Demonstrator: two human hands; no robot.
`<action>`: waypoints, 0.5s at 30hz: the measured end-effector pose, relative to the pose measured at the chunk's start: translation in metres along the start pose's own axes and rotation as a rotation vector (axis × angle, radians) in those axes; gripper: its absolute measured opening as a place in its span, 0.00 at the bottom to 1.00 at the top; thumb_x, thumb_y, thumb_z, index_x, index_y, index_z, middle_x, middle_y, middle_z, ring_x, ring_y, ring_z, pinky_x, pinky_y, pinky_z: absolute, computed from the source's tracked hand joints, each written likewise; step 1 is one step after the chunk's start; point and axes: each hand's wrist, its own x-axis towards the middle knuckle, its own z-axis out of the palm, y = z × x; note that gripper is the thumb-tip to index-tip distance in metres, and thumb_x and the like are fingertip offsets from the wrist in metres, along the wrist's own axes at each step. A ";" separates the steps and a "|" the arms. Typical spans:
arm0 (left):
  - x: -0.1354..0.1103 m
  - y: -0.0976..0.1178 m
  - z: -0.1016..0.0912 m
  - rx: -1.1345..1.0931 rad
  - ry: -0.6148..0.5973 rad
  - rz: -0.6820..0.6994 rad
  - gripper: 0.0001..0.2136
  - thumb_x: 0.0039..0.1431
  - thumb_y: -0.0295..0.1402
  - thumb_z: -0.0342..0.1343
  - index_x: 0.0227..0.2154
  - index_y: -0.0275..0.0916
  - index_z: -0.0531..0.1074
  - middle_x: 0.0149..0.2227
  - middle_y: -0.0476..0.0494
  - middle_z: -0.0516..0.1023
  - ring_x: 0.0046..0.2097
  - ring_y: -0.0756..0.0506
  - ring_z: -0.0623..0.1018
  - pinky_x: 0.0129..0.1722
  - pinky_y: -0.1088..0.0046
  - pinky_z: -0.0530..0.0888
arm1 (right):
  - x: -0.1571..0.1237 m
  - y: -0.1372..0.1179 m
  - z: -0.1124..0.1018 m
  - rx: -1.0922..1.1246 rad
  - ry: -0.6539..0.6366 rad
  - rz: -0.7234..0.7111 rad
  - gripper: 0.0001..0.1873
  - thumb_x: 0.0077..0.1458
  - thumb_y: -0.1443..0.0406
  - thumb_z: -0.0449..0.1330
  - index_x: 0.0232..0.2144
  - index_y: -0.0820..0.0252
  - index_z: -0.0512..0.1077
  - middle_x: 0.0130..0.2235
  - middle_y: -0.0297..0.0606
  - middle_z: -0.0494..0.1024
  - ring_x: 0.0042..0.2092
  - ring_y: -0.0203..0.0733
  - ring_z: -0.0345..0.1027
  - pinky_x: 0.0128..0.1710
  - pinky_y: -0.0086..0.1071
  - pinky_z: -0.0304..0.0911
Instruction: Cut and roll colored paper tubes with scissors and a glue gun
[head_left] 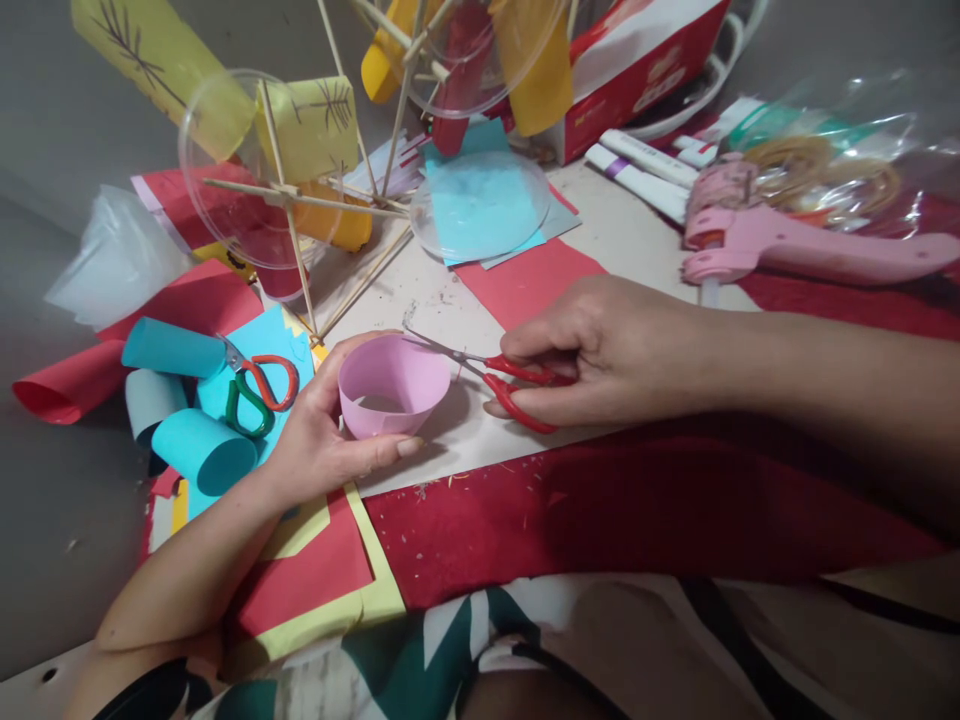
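Note:
My left hand (326, 440) is wrapped round a pink paper cylinder (390, 385), holding it upright just above the floor. My right hand (592, 350) grips small red-handled scissors (510, 380), fingers through the loops. The blades are open and their tips touch the cylinder's upper rim on its right side.
Blue paper rolls (187, 400) and a second pair of scissors (259, 390) lie to the left. Stick-and-plastic-lid models (277, 190) stand behind. A pink glue gun (757, 240), markers (645, 170), a red box (637, 70) and red paper sheets (600, 510) lie around.

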 end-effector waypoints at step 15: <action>0.000 -0.004 -0.004 -0.009 -0.019 0.005 0.34 0.48 0.44 0.75 0.58 0.43 0.74 0.59 0.34 0.76 0.56 0.33 0.79 0.56 0.55 0.78 | 0.000 0.005 0.000 -0.051 0.015 -0.055 0.22 0.54 0.63 0.63 0.15 0.57 0.58 0.16 0.27 0.52 0.20 0.31 0.41 0.22 0.37 0.40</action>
